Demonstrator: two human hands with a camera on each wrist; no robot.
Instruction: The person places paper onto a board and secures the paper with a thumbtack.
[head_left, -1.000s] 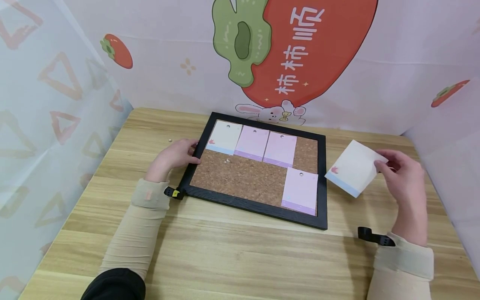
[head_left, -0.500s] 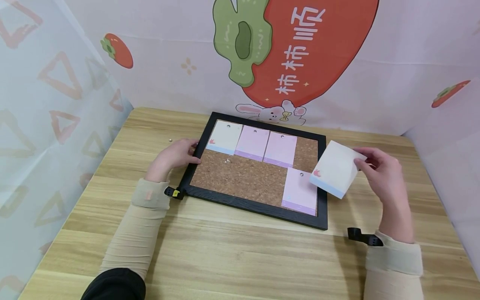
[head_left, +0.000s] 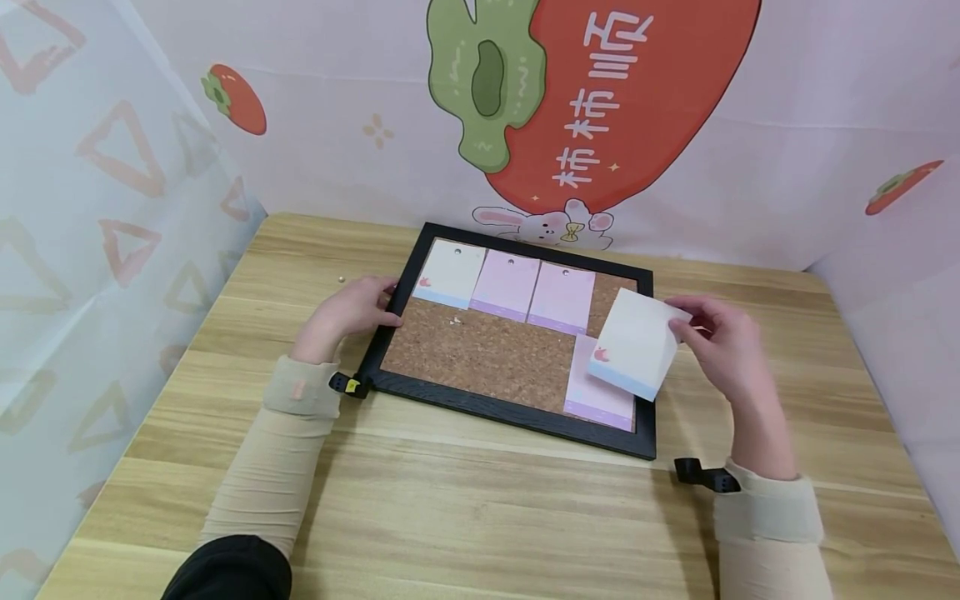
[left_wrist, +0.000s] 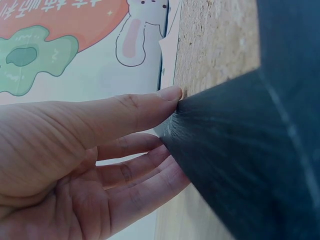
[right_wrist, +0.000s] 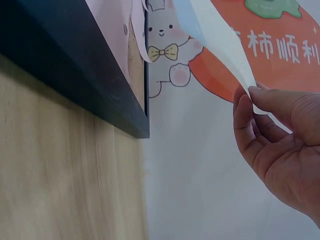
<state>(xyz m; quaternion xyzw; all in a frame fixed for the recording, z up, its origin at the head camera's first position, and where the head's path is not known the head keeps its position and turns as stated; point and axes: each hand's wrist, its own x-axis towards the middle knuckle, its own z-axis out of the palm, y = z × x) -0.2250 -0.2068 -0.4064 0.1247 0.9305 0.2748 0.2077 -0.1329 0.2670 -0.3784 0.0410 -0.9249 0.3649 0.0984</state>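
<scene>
A black-framed corkboard (head_left: 480,354) lies flat on the table. My left hand (head_left: 347,315) grips its left side, thumb (left_wrist: 150,107) on top of the frame and fingers against its outer edge. Between thumb and fingers, my right hand (head_left: 723,346) pinches a white note sheet (head_left: 633,342) with a blue bottom band and a small red print. The sheet is held above the board's right side and partly covers a pinned pink note (head_left: 588,392). Along the top of the board are a pinned white note (head_left: 448,273) and two pink notes (head_left: 505,285), (head_left: 561,297).
Small clear bits (head_left: 455,321) lie on the cork, and a tiny round bead or pin (head_left: 341,279) sits on the wooden table (head_left: 465,517) left of the board. A printed cloth backdrop (head_left: 337,150) stands close behind the board.
My right hand has moved left with the white note sheet, from beside the board to over its right side. My left hand stays at the frame.
</scene>
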